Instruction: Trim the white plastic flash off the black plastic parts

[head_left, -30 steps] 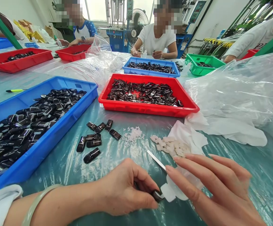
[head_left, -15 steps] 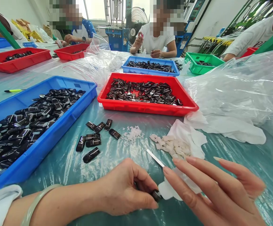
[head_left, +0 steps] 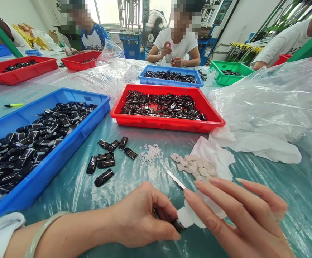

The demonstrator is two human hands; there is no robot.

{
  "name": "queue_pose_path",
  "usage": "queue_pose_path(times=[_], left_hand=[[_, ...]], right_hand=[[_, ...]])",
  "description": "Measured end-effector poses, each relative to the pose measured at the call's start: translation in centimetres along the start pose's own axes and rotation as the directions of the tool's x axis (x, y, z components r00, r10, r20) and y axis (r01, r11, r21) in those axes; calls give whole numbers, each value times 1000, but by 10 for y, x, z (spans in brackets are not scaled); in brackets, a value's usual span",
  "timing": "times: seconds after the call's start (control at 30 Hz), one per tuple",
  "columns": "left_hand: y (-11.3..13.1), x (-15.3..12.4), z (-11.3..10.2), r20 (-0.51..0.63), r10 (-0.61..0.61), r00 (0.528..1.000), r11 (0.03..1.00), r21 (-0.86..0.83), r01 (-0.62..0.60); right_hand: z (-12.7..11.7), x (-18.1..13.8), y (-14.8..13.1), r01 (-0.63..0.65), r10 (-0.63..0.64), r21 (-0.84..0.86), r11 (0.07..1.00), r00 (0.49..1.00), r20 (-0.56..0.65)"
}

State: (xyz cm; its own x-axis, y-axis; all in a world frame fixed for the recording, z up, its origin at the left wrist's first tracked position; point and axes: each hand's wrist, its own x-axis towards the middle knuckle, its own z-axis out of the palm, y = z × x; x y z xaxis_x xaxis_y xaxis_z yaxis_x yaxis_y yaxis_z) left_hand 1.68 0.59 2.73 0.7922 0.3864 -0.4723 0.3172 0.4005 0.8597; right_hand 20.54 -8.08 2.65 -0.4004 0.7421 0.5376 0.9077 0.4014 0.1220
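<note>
My left hand [head_left: 147,218] pinches a small black glossy piece [head_left: 177,225] between thumb and fingers; most of it is hidden in the grip. Against its end rests a translucent white object [head_left: 197,211], whose kind I cannot make out. My right hand [head_left: 239,215] is over that object, fingers stretched across it and thumb hidden below. Just beyond the right fingertips lies a thin, pale flat strip [head_left: 176,179]. Several loose black pieces [head_left: 106,163] lie on the film-covered table ahead of my left hand.
A blue tray [head_left: 72,143] on the left and a red tray [head_left: 169,125] ahead hold heaps of black pieces. White shavings [head_left: 150,154], whitish bits [head_left: 195,166] and a white cloth [head_left: 215,152] lie between. Clear plastic sheeting [head_left: 268,104] bulges at right. Co-workers sit opposite.
My right hand and the white object have shifted slightly left, while my left hand keeps its grip. Across the table, the co-worker at left has lowered a raised hand.
</note>
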Motion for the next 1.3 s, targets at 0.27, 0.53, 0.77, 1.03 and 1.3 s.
queue_pose_path(times=[0.27, 0.53, 0.77, 1.03, 1.3], left_hand=[[-4, 1, 0, -8, 7, 1000, 1000, 5, -7], [-3, 0, 1, 26, 5, 1000, 1000, -8, -5], [-4, 1, 0, 37, 10, 999, 1000, 17, -10], [-3, 2, 0, 21, -5, 1000, 1000, -16, 6], [-3, 3, 0, 27, 0, 1000, 999, -32, 0]], right_hand=[[-8, 0, 3, 30, -30, -47, 998, 1000, 4], [-1, -2, -1, 5, -8, -48, 999, 998, -63], [0, 1, -7, -38, 20, -118, 992, 989, -145], [0, 3, -6, -29, -13, -167, 985, 969, -248], [2, 0, -8, -65, 24, -162, 985, 970, -243]])
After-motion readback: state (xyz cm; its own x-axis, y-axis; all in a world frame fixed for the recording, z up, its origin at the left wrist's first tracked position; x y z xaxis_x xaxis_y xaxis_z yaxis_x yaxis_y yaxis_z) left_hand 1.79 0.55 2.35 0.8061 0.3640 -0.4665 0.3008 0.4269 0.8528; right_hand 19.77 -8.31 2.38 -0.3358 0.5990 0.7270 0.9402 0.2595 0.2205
